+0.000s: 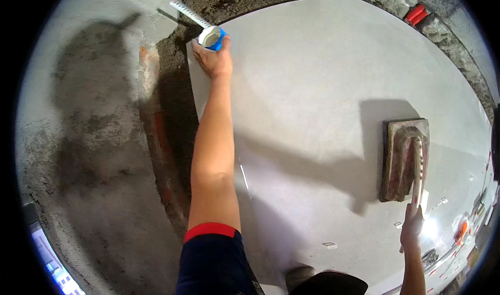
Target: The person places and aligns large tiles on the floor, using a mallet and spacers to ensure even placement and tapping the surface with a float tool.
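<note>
A large grey floor tile [333, 86] lies on a mortar bed [172, 113]. A wooden float [403, 159] rests on it. The left hand [213, 60] grips a tape measure [212, 36] at the tile's corner; the right hand [411, 227] pinches the tape's blade [417, 170].

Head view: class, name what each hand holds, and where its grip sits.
Left hand grips the blue-and-white tape measure by its case. Right hand grips the near end of a pale strip.

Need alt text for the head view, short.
A person's left hand holds a blue-and-white tape measure at the far corner of a large grey floor tile, its blade run out over dark mortar. The right hand rests on the tile by a wooden float.
</note>
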A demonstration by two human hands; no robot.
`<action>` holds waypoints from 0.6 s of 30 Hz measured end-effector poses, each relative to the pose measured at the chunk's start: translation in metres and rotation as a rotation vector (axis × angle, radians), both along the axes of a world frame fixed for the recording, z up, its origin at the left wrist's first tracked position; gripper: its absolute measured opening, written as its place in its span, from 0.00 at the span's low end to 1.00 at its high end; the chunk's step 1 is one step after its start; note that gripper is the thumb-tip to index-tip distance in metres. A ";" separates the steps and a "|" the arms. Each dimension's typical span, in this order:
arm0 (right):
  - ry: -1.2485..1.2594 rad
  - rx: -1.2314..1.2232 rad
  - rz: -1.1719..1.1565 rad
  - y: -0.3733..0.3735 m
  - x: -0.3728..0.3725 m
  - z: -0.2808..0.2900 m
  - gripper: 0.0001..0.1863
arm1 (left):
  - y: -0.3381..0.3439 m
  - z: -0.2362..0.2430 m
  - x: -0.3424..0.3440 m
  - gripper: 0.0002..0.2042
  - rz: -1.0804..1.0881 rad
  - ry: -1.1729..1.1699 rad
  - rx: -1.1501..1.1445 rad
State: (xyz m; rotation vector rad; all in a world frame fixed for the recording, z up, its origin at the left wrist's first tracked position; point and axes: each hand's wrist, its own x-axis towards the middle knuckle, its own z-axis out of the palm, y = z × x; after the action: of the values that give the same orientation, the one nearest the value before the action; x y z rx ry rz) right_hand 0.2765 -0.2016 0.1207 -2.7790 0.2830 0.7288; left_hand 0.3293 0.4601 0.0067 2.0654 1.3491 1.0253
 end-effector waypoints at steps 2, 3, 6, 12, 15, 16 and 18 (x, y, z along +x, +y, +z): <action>0.005 0.016 -0.007 -0.003 0.000 -0.002 0.24 | 0.000 0.000 -0.002 0.52 -0.044 -0.095 -0.025; 0.029 0.001 -0.005 -0.004 -0.001 -0.002 0.24 | 0.000 0.000 -0.003 0.52 -0.049 -0.111 -0.048; 0.088 -0.021 0.000 -0.008 0.000 -0.002 0.24 | -0.003 0.002 -0.002 0.49 -0.043 -0.011 0.138; 0.048 -0.095 0.088 -0.010 0.009 0.004 0.26 | -0.017 0.002 -0.009 0.40 -0.149 0.074 0.089; -0.030 -0.071 0.201 -0.012 0.019 0.009 0.26 | -0.032 -0.005 -0.017 0.30 -0.140 0.164 0.102; -0.003 -0.063 0.224 -0.015 0.023 0.014 0.25 | -0.040 -0.008 -0.021 0.28 -0.119 0.125 0.098; 0.064 -0.011 0.222 -0.019 0.034 0.020 0.23 | -0.056 -0.016 -0.029 0.20 -0.142 0.066 0.137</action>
State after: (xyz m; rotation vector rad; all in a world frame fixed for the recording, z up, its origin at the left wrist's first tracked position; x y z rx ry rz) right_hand 0.3101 -0.2209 0.1407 -2.8301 -0.0119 0.8700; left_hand 0.3005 0.4036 -0.0092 2.2782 1.1727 1.0219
